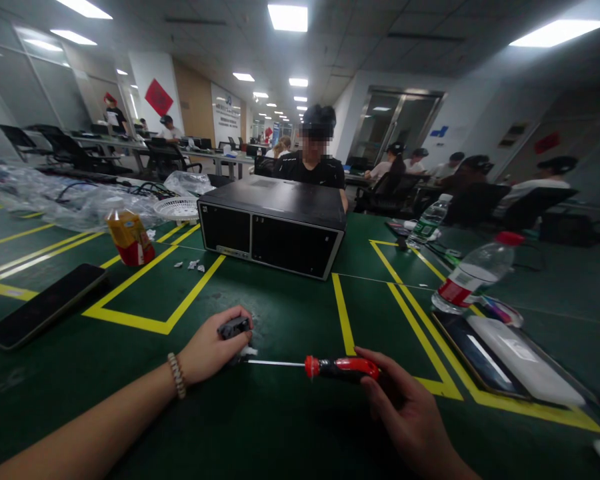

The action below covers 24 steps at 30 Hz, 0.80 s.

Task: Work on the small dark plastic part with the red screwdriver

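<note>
My left hand [211, 348] is closed round a small dark part [234, 327] that rests on the green table [280, 427], a beaded bracelet on that wrist. My right hand [405, 413] grips the red and black handle of a screwdriver [341, 367]. Its thin shaft runs left and its tip meets the small part under my left fingers. A black computer case [275, 227] lies flat on the table behind both hands.
A phone [43, 303] lies at the left, a red and yellow snack pack [130, 238] and clear plastic wrap [70, 197] beyond it. Two water bottles [473, 273] and a tablet [495, 360] sit right. A person in black sits behind the case; others work farther back.
</note>
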Each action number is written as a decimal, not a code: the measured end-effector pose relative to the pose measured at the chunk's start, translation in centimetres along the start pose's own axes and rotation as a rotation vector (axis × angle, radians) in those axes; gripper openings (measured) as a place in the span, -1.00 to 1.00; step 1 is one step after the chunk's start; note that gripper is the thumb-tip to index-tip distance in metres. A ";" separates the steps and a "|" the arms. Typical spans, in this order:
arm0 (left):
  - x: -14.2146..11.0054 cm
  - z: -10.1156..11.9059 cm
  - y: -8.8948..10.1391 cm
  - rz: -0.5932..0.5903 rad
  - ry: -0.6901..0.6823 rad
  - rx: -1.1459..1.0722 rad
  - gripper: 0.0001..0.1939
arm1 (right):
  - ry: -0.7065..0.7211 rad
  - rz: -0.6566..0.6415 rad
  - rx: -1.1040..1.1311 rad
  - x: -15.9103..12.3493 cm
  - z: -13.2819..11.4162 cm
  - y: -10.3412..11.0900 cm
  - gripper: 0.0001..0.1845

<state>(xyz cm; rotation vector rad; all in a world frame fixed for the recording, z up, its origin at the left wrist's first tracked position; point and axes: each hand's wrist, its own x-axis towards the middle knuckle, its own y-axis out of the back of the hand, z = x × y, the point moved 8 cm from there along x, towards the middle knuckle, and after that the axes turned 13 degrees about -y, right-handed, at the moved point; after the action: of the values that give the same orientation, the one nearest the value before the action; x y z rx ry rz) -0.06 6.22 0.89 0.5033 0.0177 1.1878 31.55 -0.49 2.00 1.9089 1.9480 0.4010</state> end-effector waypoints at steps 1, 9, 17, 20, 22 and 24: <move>0.0 0.0 0.0 0.000 0.003 0.001 -0.83 | 0.000 -0.003 0.007 0.0 0.1 0.0 -0.53; 0.0 -0.2 0.0 -0.006 0.012 -0.004 -0.81 | 0.084 0.015 0.040 -0.1 0.4 -0.1 -0.67; 0.1 0.1 0.1 0.018 -0.010 0.015 -0.85 | -0.001 -0.017 0.053 0.0 0.1 -0.1 -0.67; 0.1 0.0 0.0 0.009 -0.005 -0.007 -0.84 | -0.011 -0.039 0.026 0.0 0.0 -0.2 -0.68; 0.0 -0.2 0.1 0.002 0.004 -0.011 -0.83 | -0.010 -0.029 0.020 0.1 0.1 -0.2 -0.68; 0.0 -0.3 0.1 -0.004 0.005 -0.006 -0.83 | -0.010 -0.018 0.031 0.2 0.4 -0.2 -0.67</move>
<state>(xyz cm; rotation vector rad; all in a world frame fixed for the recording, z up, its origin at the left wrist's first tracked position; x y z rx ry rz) -0.22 6.37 0.62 0.4942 0.0196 1.1850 31.60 -0.27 1.56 1.9074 1.9744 0.3568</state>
